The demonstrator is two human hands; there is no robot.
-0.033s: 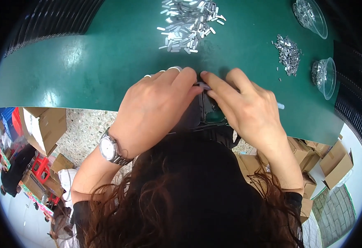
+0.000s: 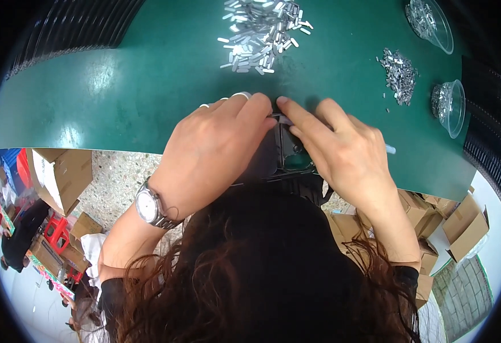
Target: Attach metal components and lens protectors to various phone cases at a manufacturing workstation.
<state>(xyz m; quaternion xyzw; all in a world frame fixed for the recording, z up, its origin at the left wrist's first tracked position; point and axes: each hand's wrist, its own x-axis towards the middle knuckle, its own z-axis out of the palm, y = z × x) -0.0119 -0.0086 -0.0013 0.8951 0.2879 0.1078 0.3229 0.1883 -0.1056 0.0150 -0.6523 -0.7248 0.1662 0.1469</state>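
In front of my body at the table's near edge is a black rectangular frame with a dark panel on its left part. My left hand, wearing a ring and a wristwatch, is closed with thumb and forefinger pinching the frame's far edge. My right hand bends over the frame's far right corner, thumb and forefinger curled close together. A small greyish piece shows between the two hands' fingertips. A pale blue stick-like end pokes out beyond the right hand; the hand hides the remainder.
Small silver metal pieces lie heaped on the green table. A smaller pile of grey bits is at right, beside two clear plastic bowls. Black frames are stacked far left, others right. Cardboard boxes stand on the floor.
My right hand's fingers shift very slightly, and the pale blue end beside it tilts and shows a little more. The left hand stays at the frame.
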